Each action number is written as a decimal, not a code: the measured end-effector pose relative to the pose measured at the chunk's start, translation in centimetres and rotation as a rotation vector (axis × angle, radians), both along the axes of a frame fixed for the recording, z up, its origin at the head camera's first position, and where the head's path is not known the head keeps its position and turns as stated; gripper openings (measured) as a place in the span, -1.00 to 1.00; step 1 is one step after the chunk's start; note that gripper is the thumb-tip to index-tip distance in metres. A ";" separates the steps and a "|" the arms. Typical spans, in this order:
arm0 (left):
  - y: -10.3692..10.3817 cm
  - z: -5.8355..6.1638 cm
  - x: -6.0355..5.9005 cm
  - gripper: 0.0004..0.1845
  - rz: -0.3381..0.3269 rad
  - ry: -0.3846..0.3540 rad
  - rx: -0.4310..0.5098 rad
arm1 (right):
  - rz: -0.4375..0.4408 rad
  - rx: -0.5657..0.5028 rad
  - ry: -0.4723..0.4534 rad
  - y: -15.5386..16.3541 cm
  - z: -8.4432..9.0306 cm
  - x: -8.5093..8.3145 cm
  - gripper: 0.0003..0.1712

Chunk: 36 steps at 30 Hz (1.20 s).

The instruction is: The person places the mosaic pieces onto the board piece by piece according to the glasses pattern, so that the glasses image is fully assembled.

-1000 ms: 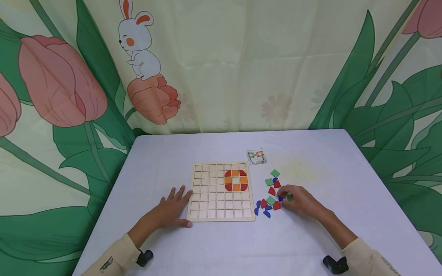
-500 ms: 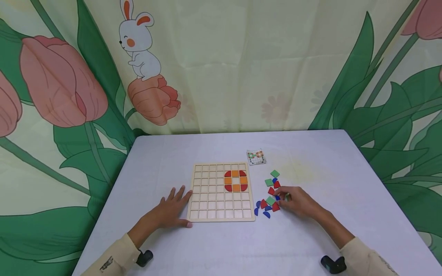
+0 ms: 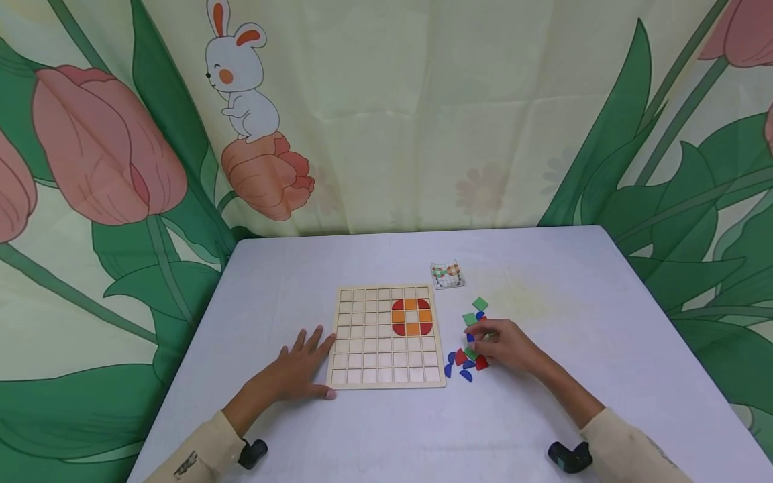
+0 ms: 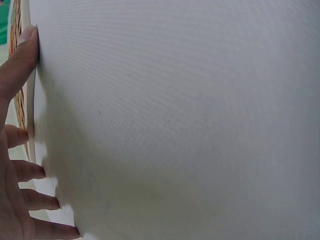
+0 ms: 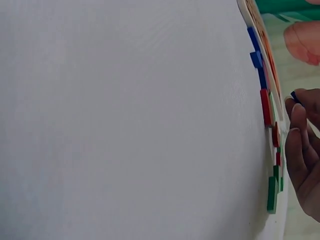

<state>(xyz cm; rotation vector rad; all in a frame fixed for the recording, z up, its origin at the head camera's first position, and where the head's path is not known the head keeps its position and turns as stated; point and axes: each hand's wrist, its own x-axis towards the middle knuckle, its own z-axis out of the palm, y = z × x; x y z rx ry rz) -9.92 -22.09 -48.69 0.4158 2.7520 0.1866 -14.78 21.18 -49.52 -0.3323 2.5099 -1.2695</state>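
A square wooden grid board point(image 3: 386, 362) lies on the table, with red quarter-round and orange square pieces forming a ring at its upper right. My left hand point(image 3: 297, 367) rests spread at the board's left edge, thumb and fingertips against it; the left wrist view shows the thumb point(image 4: 22, 60) along that edge. Right of the board, my right hand point(image 3: 504, 343) pinches a small blue piece point(image 5: 297, 98) between thumb and finger, raised over the loose pieces. Beneath it lie red pieces point(image 3: 481, 363), a green square point(image 3: 470, 319) and blue half-rounds point(image 3: 466, 376), some hidden by the hand.
Behind the board's upper right corner lies a small printed pattern card point(image 3: 447, 275). A white cloth covers the table point(image 3: 386, 429). Behind the far table edge hangs a curtain point(image 3: 386, 134) printed with tulips and a rabbit.
My right hand has picked the blue piece up from among the loose pieces and carried it left toward the board. The left hand has stayed in place.
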 end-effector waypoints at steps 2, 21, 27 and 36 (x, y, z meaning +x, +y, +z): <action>0.0 0.0 0.0 0.20 -0.002 0.003 -0.005 | 0.012 0.001 0.011 -0.6 0.0 -0.1 -0.66; -0.1 -0.3 -0.1 0.21 0.000 0.002 -0.005 | 0.100 -0.009 -0.026 -6.3 -0.2 -1.1 -0.72; 0.0 -0.2 0.0 0.21 0.000 -0.002 -0.002 | 0.112 0.037 -0.016 -7.2 -0.2 -1.3 -0.73; -0.1 -0.2 -0.1 0.21 -0.001 -0.007 -0.003 | 0.111 0.120 0.007 -7.4 0.3 -1.3 -0.71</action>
